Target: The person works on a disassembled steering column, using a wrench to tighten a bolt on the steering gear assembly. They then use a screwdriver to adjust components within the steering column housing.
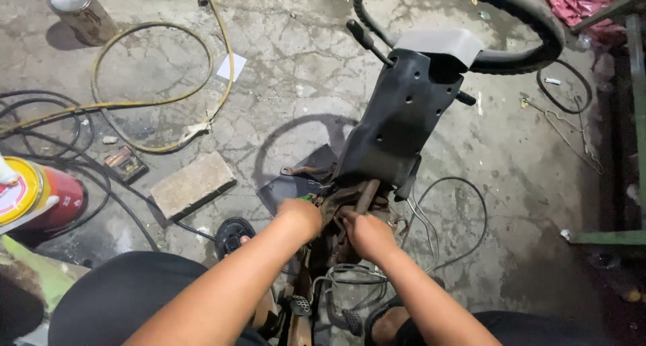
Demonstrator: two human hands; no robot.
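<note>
Bare forearms, dark shorts, dark sandals

Both arms are bare to past the elbow, with no sleeves, watch or gloves on the left hand [301, 215] or right hand [368, 235]. Black fabric shorts [121, 292] cover both thighs; a black open-toed sandal [232, 235] shows on one foot.

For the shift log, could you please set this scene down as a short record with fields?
Setting: cracked concrete floor, seen from above
Left hand: closed on the rusty column base
Right hand: closed on the same rusty base
Main item: steering wheel on a black column shroud
Nearby: yellow hose, brick, tin can, loose wires
</note>
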